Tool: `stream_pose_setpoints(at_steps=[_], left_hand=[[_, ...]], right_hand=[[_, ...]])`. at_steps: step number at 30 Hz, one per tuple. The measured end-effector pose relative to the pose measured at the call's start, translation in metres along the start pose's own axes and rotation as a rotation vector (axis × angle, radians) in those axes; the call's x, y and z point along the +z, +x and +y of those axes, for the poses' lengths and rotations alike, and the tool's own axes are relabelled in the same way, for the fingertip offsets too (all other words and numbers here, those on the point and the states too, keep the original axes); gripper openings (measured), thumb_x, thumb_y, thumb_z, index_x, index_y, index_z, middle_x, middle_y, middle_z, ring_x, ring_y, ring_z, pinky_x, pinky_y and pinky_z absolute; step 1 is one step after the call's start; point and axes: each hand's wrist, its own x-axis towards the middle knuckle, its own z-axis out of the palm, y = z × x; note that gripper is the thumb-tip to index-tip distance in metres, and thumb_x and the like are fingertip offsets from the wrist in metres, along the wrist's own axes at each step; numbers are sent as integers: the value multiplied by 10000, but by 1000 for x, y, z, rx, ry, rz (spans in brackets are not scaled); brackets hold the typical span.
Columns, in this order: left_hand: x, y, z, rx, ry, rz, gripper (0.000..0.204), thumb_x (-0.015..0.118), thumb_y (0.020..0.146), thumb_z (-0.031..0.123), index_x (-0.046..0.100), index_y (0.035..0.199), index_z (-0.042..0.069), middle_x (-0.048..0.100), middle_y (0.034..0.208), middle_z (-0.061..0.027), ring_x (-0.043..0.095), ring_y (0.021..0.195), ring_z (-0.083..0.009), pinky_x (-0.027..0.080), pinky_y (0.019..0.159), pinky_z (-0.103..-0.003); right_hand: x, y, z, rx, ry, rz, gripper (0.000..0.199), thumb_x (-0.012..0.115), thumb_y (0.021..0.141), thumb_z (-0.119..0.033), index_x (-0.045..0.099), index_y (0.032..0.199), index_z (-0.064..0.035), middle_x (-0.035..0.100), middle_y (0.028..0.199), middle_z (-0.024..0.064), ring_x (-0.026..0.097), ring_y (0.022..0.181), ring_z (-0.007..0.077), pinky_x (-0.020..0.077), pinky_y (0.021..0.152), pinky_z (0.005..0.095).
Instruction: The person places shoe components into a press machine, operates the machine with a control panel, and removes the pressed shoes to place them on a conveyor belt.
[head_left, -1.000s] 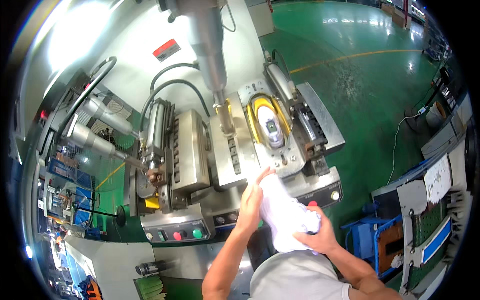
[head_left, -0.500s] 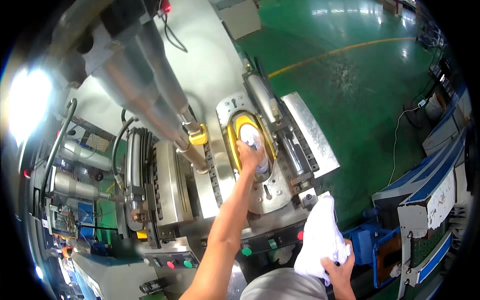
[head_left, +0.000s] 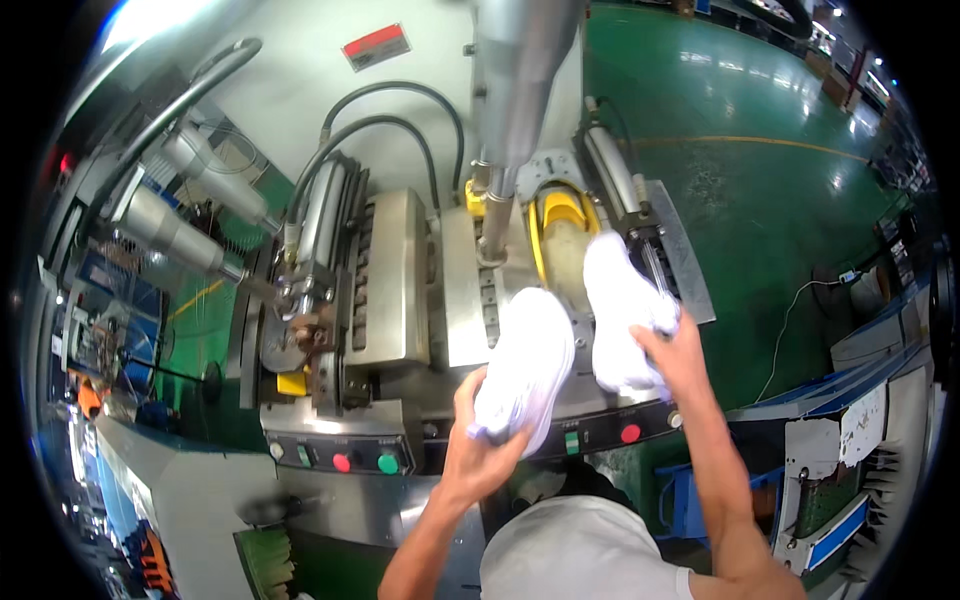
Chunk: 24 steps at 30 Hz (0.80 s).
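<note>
I hold two white shoes over a metal press machine [head_left: 405, 290]. My left hand [head_left: 480, 440] grips one white shoe [head_left: 525, 365] by its heel end, sole toward me, above the machine's front edge. My right hand [head_left: 672, 352] grips the second white shoe [head_left: 618, 310] just right of the yellow-rimmed mould cavity [head_left: 562, 225]. The cavity looks empty. A thick steel ram column [head_left: 515, 90] hangs above it.
A control panel [head_left: 450, 455] with red and green buttons runs along the machine's front. Hoses and cylinders [head_left: 320, 220] crowd the left side. Green floor [head_left: 760, 190] lies to the right, with blue racks [head_left: 840, 500] at the lower right.
My left hand drew back from the mould cavity with a white shoe in it. My right hand lifted its white shoe from beside my body up to the cavity's right edge.
</note>
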Motion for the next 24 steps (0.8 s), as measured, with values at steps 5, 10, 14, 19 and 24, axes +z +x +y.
stream_pose_setpoints(at_steps=[5, 10, 14, 19, 24], left_hand=[[-62, -138, -27, -295, 13, -7, 833, 792, 718, 72, 305, 1383, -42, 490, 1277, -196, 522, 1189, -256, 420, 1017, -375], [-79, -239, -47, -550, 91, 256, 482, 628, 831, 51, 514, 1298, 4, 591, 1193, -210, 570, 1159, -304, 451, 984, -356], [-70, -376, -134, -860, 263, 529, 829, 760, 683, 17, 310, 1377, -37, 480, 1276, -197, 511, 1193, -284, 405, 1038, -397], [-21, -337, -211, -843, 333, 700, 820, 759, 754, 97, 278, 1396, -69, 484, 1293, -273, 515, 1197, -361, 377, 1043, -398], [34, -350, -305, -723, 122, 904, 822, 736, 791, 87, 212, 1398, -90, 418, 1314, -272, 443, 1241, -346, 325, 1074, -408]], right_hand=[[55, 149, 22, 51, -386, -216, 530, 773, 714, -224, 615, 1090, 114, 685, 980, 202, 684, 887, 279, 533, 794, 376], [117, 243, 139, -363, -958, 140, 484, 726, 713, -279, 597, 924, 136, 639, 938, 339, 647, 891, 451, 529, 792, 469], [155, 215, 141, -402, -912, 24, 524, 718, 725, -274, 537, 991, 139, 635, 924, 327, 640, 863, 458, 522, 779, 479], [103, 230, 151, -407, -954, 84, 497, 714, 731, -290, 518, 943, 114, 643, 867, 323, 641, 806, 476, 516, 742, 501], [122, 247, 149, -428, -952, 89, 620, 749, 711, -359, 533, 998, 148, 644, 934, 345, 642, 884, 472, 516, 801, 491]])
